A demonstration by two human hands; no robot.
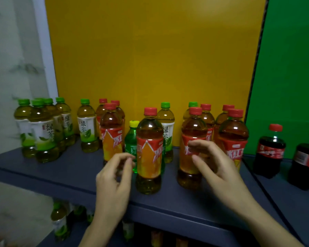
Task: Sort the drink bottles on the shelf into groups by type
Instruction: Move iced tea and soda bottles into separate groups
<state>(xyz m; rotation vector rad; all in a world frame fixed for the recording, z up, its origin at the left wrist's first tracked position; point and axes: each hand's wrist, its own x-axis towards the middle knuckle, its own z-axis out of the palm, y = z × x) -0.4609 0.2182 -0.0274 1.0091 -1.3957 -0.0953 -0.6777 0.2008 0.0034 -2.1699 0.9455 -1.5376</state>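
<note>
From the head view, both of your hands are empty. Your left grip (114,175) hovers with its fingers loosely curled around nothing. Your right grip (214,163) is spread with bent fingers and has no bottle in it.

Just beyond the right fingertips stands a red-capped iced tea (193,148); I cannot tell whether they touch its label. Between the two grips, nearer the left one, stands the front iced tea (149,152). Just past the left fingertips is the small yellow-capped soda (132,139), wedged among taller bottles.

This looks like a reach to pick up. Wrap the right grip round the label band rather than the neck. Lift straight up before moving sideways, because other bottles stand close behind. If the left grip goes for the soda, come in from the front and draw it toward you. The tall teas on either side of it could tip.

Counts on the shelf (61,175):
- **Red-capped iced teas:** eight.
- **Green tea bottles (41,131):** seven for certain. Four are clustered far to the left of the left grip, perhaps with a fifth hidden behind them.
- **Soda:** one.
- **Cola bottles (269,150):** two, well to the right of the right grip.

The bottles on the lower shelf are too blurred to count.
</note>
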